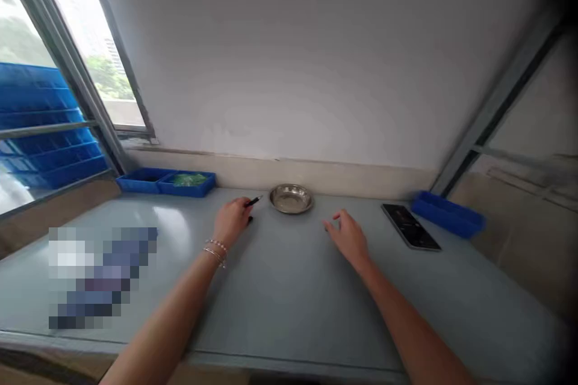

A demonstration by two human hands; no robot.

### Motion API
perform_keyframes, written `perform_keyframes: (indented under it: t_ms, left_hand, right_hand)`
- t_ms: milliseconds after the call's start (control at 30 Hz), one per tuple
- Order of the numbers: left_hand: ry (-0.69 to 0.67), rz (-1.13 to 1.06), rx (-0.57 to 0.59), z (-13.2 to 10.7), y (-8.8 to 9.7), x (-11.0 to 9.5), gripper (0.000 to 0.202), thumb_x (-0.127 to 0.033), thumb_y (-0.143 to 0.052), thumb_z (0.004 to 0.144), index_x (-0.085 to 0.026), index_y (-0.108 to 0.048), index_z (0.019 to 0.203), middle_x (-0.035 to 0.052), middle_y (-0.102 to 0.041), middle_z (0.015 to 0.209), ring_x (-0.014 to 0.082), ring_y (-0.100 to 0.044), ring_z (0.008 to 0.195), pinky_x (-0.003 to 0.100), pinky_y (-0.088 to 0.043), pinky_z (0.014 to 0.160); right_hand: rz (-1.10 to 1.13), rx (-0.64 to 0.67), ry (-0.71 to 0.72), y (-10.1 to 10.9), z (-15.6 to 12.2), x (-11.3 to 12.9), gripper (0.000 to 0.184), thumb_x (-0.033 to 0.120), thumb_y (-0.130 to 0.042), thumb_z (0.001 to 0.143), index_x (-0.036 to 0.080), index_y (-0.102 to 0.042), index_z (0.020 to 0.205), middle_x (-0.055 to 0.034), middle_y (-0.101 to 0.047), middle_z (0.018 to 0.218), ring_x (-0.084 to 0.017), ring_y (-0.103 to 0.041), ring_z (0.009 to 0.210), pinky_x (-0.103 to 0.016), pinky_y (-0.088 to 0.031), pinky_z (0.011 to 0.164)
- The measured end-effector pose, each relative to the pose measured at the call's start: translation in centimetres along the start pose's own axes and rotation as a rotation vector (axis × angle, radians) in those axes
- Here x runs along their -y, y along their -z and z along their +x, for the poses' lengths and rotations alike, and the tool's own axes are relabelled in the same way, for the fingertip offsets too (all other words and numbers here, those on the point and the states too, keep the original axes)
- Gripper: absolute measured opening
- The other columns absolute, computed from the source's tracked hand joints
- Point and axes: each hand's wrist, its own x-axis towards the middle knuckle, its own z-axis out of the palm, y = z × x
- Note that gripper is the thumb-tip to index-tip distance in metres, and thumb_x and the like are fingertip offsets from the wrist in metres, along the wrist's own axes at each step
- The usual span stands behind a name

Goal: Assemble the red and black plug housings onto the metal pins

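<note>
Forearms [180, 301] reached over the worktop [289, 313]. Left of the dish [291, 199], the left hand [231, 219] pinched a pen [253, 200], apparently so its tip was free; the right hand's [351, 239] grip was spread, seemingly empty, right of it.

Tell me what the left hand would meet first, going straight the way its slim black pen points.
Likely the round silver metal dish: it lies just beyond the black pen in the left hand, though depth is unclear.
</note>
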Motion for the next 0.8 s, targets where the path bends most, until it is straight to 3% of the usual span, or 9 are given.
perform_keyframes:
  t_ms: [100,200,500,800]
  left_hand:
    - [0.167,0.053,0.039,0.8,0.1,1.9,0.028,-0.032,-0.042,0.085,-0.02,-0.063,0.1,0.0084,-0.068,0.096,0.0226,-0.061,0.09,0.03,-0.045,0.071]
    - [0.25,0.066,0.077,1.2,-0.2,3.4,0.03,-0.029,-0.038,0.086,-0.018,-0.063,0.099,0.0112,-0.066,0.099,0.0251,-0.059,0.094,0.034,-0.045,0.075]
    - [0.27,0.049,0.148,1.1,-1.3,4.8,0.029,-0.022,-0.037,0.086,-0.013,-0.062,0.097,0.0173,-0.062,0.105,0.029,-0.056,0.101,0.039,-0.043,0.082]
    - [0.289,0.044,0.194,1.2,-1.5,4.6,0.033,-0.025,-0.035,0.086,-0.016,-0.063,0.1,0.0153,-0.059,0.111,0.0301,-0.051,0.108,0.043,-0.039,0.088]
  right_hand:
    - [-0.02,0.074,-0.045,-0.1,0.1,-0.3,0.033,0.048,-0.052,0.08,0.019,-0.049,0.093,-0.0066,-0.063,0.089,-0.021,-0.06,0.082,-0.026,-0.034,0.06]
    - [-0.055,0.129,-0.079,-0.4,0.2,-0.5,0.035,0.051,-0.052,0.078,0.019,-0.05,0.093,-0.0079,-0.064,0.089,-0.023,-0.06,0.083,-0.027,-0.034,0.06]
    - [-0.106,0.198,-0.06,-0.8,0.3,-0.7,0.023,0.042,-0.048,0.084,0.02,-0.054,0.086,-0.0058,-0.066,0.085,-0.02,-0.061,0.081,-0.026,-0.033,0.058]
    - [-0.128,0.22,-0.012,-1.4,0.5,-1.0,0.015,0.033,-0.046,0.086,0.021,-0.054,0.081,-0.0042,-0.066,0.082,-0.019,-0.061,0.079,-0.025,-0.031,0.057]
